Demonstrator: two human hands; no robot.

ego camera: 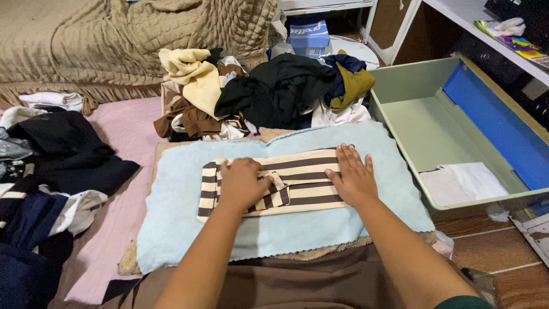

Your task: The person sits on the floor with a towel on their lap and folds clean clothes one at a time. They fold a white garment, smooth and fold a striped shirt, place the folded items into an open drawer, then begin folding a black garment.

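A cream and dark brown striped garment (297,166) lies folded into a flat strip on a light blue towel (183,229). My left hand (243,182) presses on its left part, fingers partly curled over a folded flap. My right hand (351,174) lies flat on its right end, fingers spread and pointing away from me. Neither hand grips the cloth.
A heap of unfolded clothes (257,91) in black, cream, brown and mustard sits just beyond the towel. Dark clothes (51,154) lie at the left on a pink sheet. A pale green drawer (423,114) stands open at the right, holding white folded cloth (466,180). A quilted beige bedspread (114,34) is behind.
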